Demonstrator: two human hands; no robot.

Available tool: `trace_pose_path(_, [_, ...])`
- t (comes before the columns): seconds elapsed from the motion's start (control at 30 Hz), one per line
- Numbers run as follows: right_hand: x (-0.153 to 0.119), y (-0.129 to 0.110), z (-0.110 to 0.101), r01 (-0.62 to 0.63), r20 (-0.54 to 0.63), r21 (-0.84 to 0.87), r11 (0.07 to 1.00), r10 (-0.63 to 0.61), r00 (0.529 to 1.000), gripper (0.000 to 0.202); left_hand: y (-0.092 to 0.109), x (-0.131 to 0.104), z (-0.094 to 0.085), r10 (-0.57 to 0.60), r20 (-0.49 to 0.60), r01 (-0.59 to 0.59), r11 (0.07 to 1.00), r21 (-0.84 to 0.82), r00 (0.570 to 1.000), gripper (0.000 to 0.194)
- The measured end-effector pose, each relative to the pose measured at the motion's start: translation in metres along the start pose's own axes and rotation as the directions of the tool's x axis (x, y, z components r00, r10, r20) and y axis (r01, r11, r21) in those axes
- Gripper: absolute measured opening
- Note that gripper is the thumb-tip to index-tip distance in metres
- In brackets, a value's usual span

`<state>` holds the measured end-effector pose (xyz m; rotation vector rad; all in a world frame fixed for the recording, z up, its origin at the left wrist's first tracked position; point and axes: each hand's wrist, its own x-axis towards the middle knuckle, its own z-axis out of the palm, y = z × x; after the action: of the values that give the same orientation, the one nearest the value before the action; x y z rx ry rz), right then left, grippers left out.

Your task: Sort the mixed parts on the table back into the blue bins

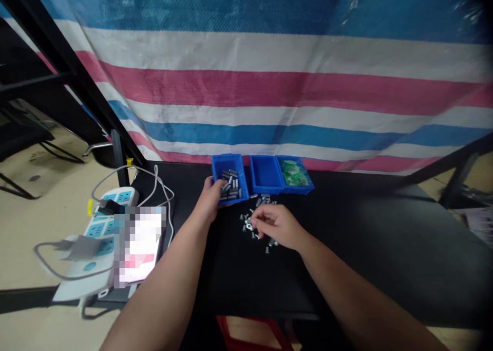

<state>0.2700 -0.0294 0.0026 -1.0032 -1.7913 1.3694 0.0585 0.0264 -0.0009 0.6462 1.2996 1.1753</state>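
My left hand grips the near left corner of a blue plastic bin, its thumb over the rim. Inside that bin lie several short grey metal cylinders. Over a scatter of small silver screws on the black tabletop is my right hand, fingertips pinched together. Whatever sits between those fingertips is too small to make out. More metal cylinders lie loose just beyond the right hand, partly covered by it.
A second blue bin has nothing visible in it; beside it, a third holds green plastic packets. On the left are a white power strip, cables and a phone with a lit, blurred screen. Striped tarp hangs behind the table.
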Motion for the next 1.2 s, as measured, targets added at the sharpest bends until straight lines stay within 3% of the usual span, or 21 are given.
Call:
trace_pose_path(0.1, [0.005, 0.006, 0.001, 0.057, -0.210, 0.084, 0.995, -0.038, 0.977, 0.019, 0.000, -0.001, 0.000, 0.012, 0.000, -0.012, 1.000, 0.009, 1.000, 0.039])
trace_pose_path(0.17, [0.006, 0.006, 0.000, 0.118, -0.243, -0.074, 0.990, -0.133, 0.961, 0.016, 0.001, -0.001, 0.001, 0.016, -0.003, -0.016, 1.000, 0.008, 1.000, 0.037])
trace_pose_path(0.27, [0.004, 0.001, -0.001, 0.230, -0.116, -0.435, 0.871, -0.307, 0.945, 0.008, 0.001, -0.001, 0.001, 0.008, -0.003, -0.008, 1.000, 0.010, 1.000, 0.037])
trace_pose_path(0.33, [0.002, -0.003, 0.004, 0.280, -0.002, -0.575, 0.769, -0.344, 0.939, 0.017, 0.000, -0.001, 0.001, 0.008, -0.004, -0.008, 1.000, 0.009, 1.000, 0.037])
trace_pose_path(0.5, [0.003, -0.007, 0.030, 0.346, 0.189, -0.720, 0.602, -0.309, 0.932, 0.032, -0.002, 0.001, 0.001, 0.014, -0.018, -0.013, 1.000, 0.016, 1.000, 0.036])
trace_pose_path(0.67, [0.007, -0.001, 0.043, 0.363, 0.241, -0.780, 0.510, -0.291, 0.926, 0.020, -0.002, 0.002, 0.001, 0.009, -0.021, -0.009, 1.000, 0.018, 1.000, 0.036])
trace_pose_path(0.8, [0.007, -0.002, 0.039, 0.382, 0.236, -0.752, 0.538, -0.321, 0.917, 0.013, 0.000, 0.000, 0.001, -0.007, -0.016, 0.008, 1.000, 0.006, 1.000, 0.037])
trace_pose_path(0.9, [0.003, -0.008, 0.032, 0.364, 0.169, -0.668, 0.650, -0.343, 0.924, 0.017, 0.002, -0.001, 0.002, 0.001, -0.014, -0.001, 1.000, 0.001, 1.000, 0.038])
trace_pose_path(1.0, [0.001, -0.011, 0.023, 0.318, 0.088, -0.513, 0.798, -0.319, 0.944, 0.016, 0.003, -0.001, 0.002, -0.006, -0.021, 0.006, 1.000, 0.005, 1.000, 0.036])
trace_pose_path(1.13, [0.004, 0.001, 0.016, 0.164, -0.015, -0.259, 0.952, -0.174, 0.985, 0.004, 0.002, 0.000, 0.001, -0.016, -0.022, 0.016, 1.000, 0.001, 1.000, 0.035])
trace_pose_path(1.2, [0.008, 0.007, 0.016, 0.149, -0.099, -0.047, 0.988, -0.153, 0.983, 0.020, 0.001, 0.000, 0.001, -0.008, -0.022, 0.008, 1.000, 0.006, 1.000, 0.034])
